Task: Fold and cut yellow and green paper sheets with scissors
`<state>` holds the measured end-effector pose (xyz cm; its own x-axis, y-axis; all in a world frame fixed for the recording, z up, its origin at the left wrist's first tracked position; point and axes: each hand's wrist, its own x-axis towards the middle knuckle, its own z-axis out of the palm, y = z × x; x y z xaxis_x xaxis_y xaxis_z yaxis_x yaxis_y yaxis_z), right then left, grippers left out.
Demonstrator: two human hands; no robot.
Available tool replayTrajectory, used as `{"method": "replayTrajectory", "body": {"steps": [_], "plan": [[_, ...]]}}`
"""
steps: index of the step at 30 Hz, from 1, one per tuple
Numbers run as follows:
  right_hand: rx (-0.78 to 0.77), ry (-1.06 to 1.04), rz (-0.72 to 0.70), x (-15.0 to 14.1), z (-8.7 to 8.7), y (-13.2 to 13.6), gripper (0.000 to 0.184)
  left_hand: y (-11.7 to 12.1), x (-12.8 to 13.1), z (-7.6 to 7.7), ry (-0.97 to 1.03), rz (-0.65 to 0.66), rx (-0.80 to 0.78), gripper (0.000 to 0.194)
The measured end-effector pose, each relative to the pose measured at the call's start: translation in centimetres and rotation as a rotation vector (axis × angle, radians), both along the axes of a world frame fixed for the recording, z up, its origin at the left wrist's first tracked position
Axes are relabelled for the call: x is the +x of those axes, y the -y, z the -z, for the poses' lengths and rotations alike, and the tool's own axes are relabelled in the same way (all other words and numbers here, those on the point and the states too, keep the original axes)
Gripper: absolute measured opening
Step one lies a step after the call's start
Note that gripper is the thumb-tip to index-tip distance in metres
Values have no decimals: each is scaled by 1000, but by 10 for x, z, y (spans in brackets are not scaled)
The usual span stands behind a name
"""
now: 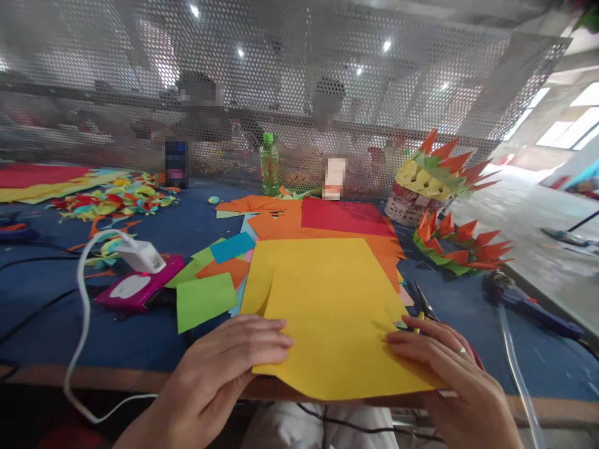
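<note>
A yellow sheet of paper (327,305) lies over the stack in front of me, its near edge curling out past the table edge. My left hand (219,365) is closed on the sheet's near left side, fingers on top and thumb hidden below. On the near right side, my right hand (452,362) grips the same sheet, a ring on one finger. Another yellow sheet (256,274) shows underneath at the left. Scissors (425,302) lie partly hidden beside my right hand. Beyond are orange paper (281,227) and red paper (344,215).
Green paper pieces (206,299) and a magenta power strip (140,287) with a white charger (143,255) are left. Paper scraps (116,196) lie farther back. Right are a spiky paper crown (461,249) and a glue gun (528,305). A bottle (269,165) stands by the mesh panel (290,81).
</note>
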<state>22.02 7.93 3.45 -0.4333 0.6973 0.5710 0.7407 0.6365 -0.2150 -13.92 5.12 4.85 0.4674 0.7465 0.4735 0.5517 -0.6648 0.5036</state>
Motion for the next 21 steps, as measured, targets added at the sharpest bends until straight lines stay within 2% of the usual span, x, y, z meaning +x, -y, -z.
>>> {"method": "replayTrajectory", "body": {"steps": [6, 9, 12, 16, 21], "plan": [[-25, 113, -115, -1, 4, 7, 27, 7, -13, 18, -117, 34, -9, 39], [-86, 93, -123, -6, -2, 13, 25, 11, -14, 16, -116, 71, 36, 40], [-80, 31, -164, -10, -8, 16, 24, 13, -11, 9, -128, 69, 49, 40], [-116, -30, -175, -11, -11, 15, 25, 18, -7, 10, -97, -23, 12, 37], [-233, -38, -91, -8, -6, 13, 20, 20, 3, 20, 43, -190, -50, 26]]}}
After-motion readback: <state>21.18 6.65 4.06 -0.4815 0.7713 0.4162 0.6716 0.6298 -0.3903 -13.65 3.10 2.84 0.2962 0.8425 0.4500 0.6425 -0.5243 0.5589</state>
